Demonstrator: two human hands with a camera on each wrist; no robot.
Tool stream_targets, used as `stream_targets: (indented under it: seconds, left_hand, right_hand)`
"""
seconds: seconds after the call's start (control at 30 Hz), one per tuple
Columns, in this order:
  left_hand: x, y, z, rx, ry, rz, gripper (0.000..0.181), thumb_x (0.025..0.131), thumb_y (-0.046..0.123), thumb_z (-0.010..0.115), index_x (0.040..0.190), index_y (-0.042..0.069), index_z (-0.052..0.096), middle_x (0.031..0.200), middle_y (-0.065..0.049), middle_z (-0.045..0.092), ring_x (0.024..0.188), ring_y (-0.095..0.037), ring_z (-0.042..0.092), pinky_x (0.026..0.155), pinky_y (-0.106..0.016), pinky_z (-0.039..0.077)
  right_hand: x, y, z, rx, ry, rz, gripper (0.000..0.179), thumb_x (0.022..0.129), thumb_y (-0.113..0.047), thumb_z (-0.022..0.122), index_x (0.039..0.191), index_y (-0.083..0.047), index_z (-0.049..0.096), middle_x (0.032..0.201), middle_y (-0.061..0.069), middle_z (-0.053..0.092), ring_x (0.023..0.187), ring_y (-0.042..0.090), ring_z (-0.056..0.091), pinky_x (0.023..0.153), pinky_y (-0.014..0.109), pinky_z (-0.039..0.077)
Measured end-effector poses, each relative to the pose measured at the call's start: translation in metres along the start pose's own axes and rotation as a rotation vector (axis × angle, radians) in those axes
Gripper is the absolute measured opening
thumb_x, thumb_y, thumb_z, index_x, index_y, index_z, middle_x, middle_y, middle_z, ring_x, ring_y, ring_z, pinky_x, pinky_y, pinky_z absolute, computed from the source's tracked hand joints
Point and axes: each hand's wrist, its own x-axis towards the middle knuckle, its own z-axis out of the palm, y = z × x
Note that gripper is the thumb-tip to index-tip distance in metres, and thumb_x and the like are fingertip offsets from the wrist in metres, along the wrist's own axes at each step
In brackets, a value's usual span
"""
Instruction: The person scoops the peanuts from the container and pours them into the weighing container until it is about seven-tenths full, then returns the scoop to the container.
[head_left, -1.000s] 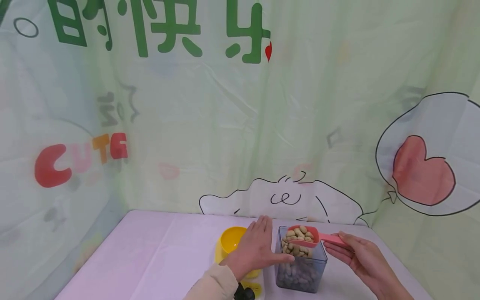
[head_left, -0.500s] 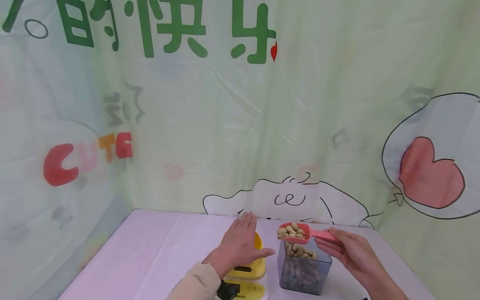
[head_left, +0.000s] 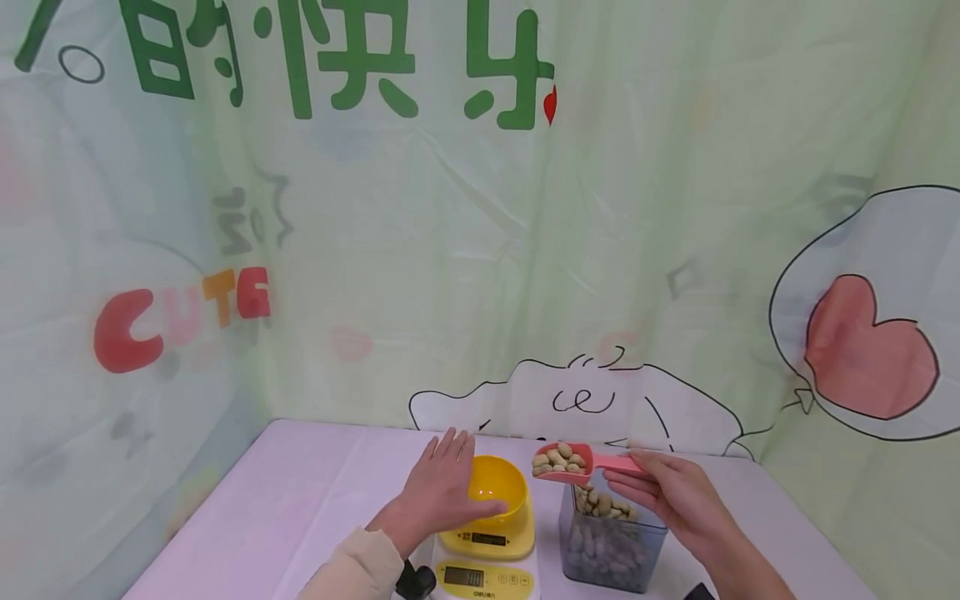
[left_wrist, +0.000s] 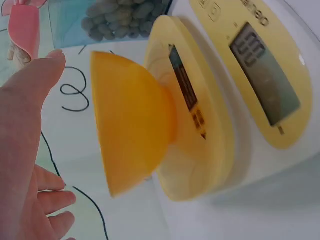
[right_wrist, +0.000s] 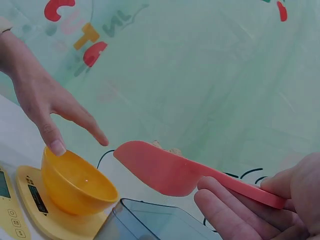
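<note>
My right hand [head_left: 678,492] grips the handle of a pink scoop [head_left: 587,475], which carries several pale nuts in their shells [head_left: 558,460] above the left part of a clear square bin. More of the same nuts [head_left: 600,533] fill the lower part of that bin [head_left: 651,557]. On a yellow and white kitchen scale [head_left: 491,583] stands a yellow bowl [head_left: 510,483], its visible inside bare in the head view. Beside and slightly above the bowl's left rim, my left hand [head_left: 435,492] is held with fingers stretched out and thumb spread, holding nothing.
The scale's display [left_wrist: 265,72] is lit with digits. A pale purple cloth covers the table [head_left: 360,492], and a printed curtain [head_left: 450,250] hangs behind and at the sides. The bin stands close to the right of the scale.
The loaded scoop has moved left in my right hand, from over the bin toward the bowl. My left hand has shifted left, uncovering the bowl and the scale's display.
</note>
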Motion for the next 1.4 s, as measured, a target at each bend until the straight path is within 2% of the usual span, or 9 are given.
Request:
stream_targets:
  seconds: [0.17,0.33,0.57,0.73,0.93,1.3,1.4]
  left_hand:
    - [-0.005,-0.013,0.005,-0.008,-0.007,-0.012,0.109,0.078,0.081,0.056,0.150,0.001,0.038,0.155,-0.016,0.041,0.147,-0.033,0.034,0.122,-0.051,0.027]
    - [-0.007,-0.018,0.010,-0.041,-0.024,-0.021,0.105,0.078,0.080,0.057,0.146,0.001,0.043,0.152,-0.017,0.046,0.145,-0.034,0.038,0.120,-0.053,0.030]
    - [-0.007,-0.019,0.017,-0.100,-0.050,-0.049,0.101,0.078,0.078,0.060,0.143,0.002,0.048,0.148,-0.016,0.051,0.143,-0.035,0.040,0.119,-0.055,0.030]
    - [-0.007,-0.020,0.019,-0.099,-0.042,-0.036,0.097,0.080,0.077,0.059,0.142,0.002,0.050,0.146,-0.015,0.053,0.141,-0.035,0.042,0.118,-0.055,0.031]
    - [-0.009,-0.020,0.019,-0.084,-0.044,-0.031,0.096,0.081,0.076,0.057,0.142,0.003,0.049,0.146,-0.015,0.052,0.141,-0.035,0.042,0.118,-0.055,0.032]
    - [-0.011,-0.020,0.019,-0.073,-0.050,-0.034,0.096,0.082,0.074,0.059,0.144,0.002,0.047,0.146,-0.015,0.052,0.141,-0.034,0.043,0.118,-0.053,0.033]
    - [-0.011,-0.019,0.019,-0.077,-0.052,-0.038,0.096,0.081,0.075,0.059,0.144,0.002,0.047,0.146,-0.015,0.053,0.141,-0.034,0.043,0.118,-0.053,0.034]
  right_hand:
    - [0.004,-0.002,0.013,-0.044,0.001,-0.016,0.055,0.106,-0.023,0.047,0.149,0.008,0.031,0.106,0.009,0.074,0.094,0.022,0.075,0.089,0.039,0.059]
    - [0.009,0.001,0.025,-0.078,0.001,-0.036,0.047,0.107,-0.021,0.045,0.142,0.009,0.039,0.102,0.010,0.074,0.093,0.025,0.075,0.089,0.040,0.059]
    - [0.014,0.005,0.040,-0.109,0.002,-0.060,0.047,0.105,-0.022,0.050,0.137,0.011,0.043,0.104,0.014,0.074,0.095,0.028,0.075,0.087,0.040,0.059]
    - [0.017,0.007,0.049,-0.213,0.020,-0.080,0.045,0.104,-0.023,0.052,0.134,0.010,0.049,0.104,0.018,0.074,0.091,0.027,0.076,0.082,0.037,0.061]
    - [0.020,0.009,0.057,-0.337,0.058,-0.102,0.036,0.104,-0.020,0.052,0.126,0.008,0.059,0.095,0.016,0.075,0.084,0.024,0.076,0.075,0.034,0.062]
    - [0.015,0.009,0.066,-0.504,0.085,-0.197,0.032,0.103,-0.016,0.054,0.119,0.009,0.063,0.091,0.015,0.074,0.075,0.019,0.074,0.070,0.033,0.062]
    - [0.014,0.008,0.066,-0.516,0.090,-0.203,0.031,0.102,-0.016,0.054,0.118,0.009,0.063,0.092,0.014,0.074,0.075,0.018,0.073,0.072,0.035,0.062]
